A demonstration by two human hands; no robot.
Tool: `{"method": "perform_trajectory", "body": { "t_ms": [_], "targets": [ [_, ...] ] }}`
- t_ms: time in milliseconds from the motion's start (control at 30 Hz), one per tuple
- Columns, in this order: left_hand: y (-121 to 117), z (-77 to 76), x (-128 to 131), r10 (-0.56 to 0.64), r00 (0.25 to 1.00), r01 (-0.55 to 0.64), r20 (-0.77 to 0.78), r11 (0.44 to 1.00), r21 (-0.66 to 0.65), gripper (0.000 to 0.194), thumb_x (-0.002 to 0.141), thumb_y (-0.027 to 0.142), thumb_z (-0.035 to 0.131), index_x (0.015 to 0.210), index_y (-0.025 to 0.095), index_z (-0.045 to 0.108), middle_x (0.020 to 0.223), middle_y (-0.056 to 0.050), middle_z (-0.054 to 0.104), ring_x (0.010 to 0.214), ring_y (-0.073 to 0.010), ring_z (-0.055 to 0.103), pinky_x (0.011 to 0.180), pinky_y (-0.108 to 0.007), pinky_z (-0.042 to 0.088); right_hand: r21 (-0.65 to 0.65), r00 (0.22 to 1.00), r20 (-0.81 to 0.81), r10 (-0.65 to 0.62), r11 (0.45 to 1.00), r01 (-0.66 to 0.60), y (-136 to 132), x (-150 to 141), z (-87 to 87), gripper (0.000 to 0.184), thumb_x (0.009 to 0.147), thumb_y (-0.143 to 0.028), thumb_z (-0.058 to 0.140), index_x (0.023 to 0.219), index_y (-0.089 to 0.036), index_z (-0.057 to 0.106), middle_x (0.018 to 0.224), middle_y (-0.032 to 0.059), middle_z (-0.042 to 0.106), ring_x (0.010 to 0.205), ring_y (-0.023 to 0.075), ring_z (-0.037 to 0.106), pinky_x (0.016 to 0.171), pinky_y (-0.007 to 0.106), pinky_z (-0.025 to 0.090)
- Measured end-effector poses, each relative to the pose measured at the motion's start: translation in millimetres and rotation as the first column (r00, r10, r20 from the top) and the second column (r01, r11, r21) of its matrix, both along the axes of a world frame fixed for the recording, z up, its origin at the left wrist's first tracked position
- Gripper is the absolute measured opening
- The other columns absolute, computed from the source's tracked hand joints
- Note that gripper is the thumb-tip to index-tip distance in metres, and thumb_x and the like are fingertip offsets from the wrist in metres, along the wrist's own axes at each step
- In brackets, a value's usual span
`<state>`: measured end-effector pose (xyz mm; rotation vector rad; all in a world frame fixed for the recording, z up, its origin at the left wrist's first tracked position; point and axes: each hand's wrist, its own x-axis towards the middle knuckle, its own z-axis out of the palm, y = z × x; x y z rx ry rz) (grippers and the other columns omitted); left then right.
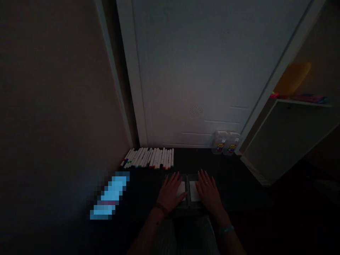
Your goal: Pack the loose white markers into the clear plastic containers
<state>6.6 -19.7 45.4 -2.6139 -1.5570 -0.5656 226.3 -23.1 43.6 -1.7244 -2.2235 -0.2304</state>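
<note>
Underneath each grip (170,192) (208,191): clear tray (183,204) (195,204)

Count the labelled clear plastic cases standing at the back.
2: the left case and the right case stand side by side at the back right of the dark tabletop, by the white door. Darkness may hide others.

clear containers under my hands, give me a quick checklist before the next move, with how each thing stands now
1. Left hand flat over the left container, back of the hand up: ok.
2. Right hand flat over the right container, back of the hand up: ok.
3. Containers side by side: ok.
4. Marking on the white pieces seen at both containers: cannot tell, too dark.
5. White markers laid in a row: ok.
6. Lighting good enough for fine detail: not ok, the scene is dim.
</note>
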Motion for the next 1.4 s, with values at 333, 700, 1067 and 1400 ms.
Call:
{"method": "perform_trajectory", "body": {
  "t_ms": [333, 700, 1067, 1400],
  "targets": [
    [6.8, -10.2, -1.1, 0.023, 1.0, -0.023, 0.009, 0.999, 0.026, 0.063, 0.091, 0.061, 0.034, 0.144, 0.026, 0.036, 0.153, -0.007, 0.029, 0.14, -0.0264, 0.027, 0.112, -0.049, 0.024, -0.1, 1.0, -0.003, 0.016, 0.995, -0.016, 17.1, 6.1, -8.5, 0.053, 0.099, -0.047, 0.021, 0.146, -0.024, 0.031, 0.154, 0.0045, 0.021, 0.142, 0.0232, 0.02, 0.113, 0.047, 0.023],
    [11.2, -10.9, 0.2, 0.03, 1.0, -0.031, 0.007, 0.999, 0.014, 0.06, 0.092, 0.06, 0.034, 0.142, 0.026, 0.039, 0.153, -0.007, 0.029, 0.141, -0.0269, 0.025, 0.112, -0.05, 0.023, -0.101, 0.999, -0.027, 0.022, 0.995, -0.024, 24.2, 7.3, -15.3, 0.052, 0.098, -0.045, 0.022, 0.146, -0.026, 0.029, 0.155, 0.0042, 0.02, 0.142, 0.0231, 0.019, 0.112, 0.049, 0.023],
    [13.0, -12.5, 1.2, 0.031, 0.999, -0.03, 0.024, 0.999, -0.013, 0.06, 0.091, 0.06, 0.036, 0.141, 0.027, 0.041, 0.152, -0.008, 0.031, 0.14, -0.028, 0.027, 0.112, -0.052, 0.024, -0.068, 0.999, -0.035, 0.024, 0.997, -0.026, 20.6, 4.7, -9.4, 0.051, 0.098, -0.045, 0.026, 0.145, -0.026, 0.033, 0.153, 0.0064, 0.026, 0.142, 0.0247, 0.022, 0.113, 0.051, 0.019],
    [6.7, 20.6, -19.8, 0.114, 0.947, -0.13, 0.302, 0.991, 0.036, 0.049, 0.097, 0.044, 0.035, 0.142, 0.025, 0.037, 0.149, -0.005, 0.038, 0.14, -0.0207, 0.028, 0.114, -0.046, 0.025, 0.075, 0.985, -0.17, 0.007, 0.997, 0.006, 20.9, 22.9, -2.0, 0.049, 0.1, -0.043, 0.019, 0.145, -0.029, 0.032, 0.156, 0.0045, 0.019, 0.144, 0.025, 0.012, 0.112, 0.056, 0.015]
  ]
}}
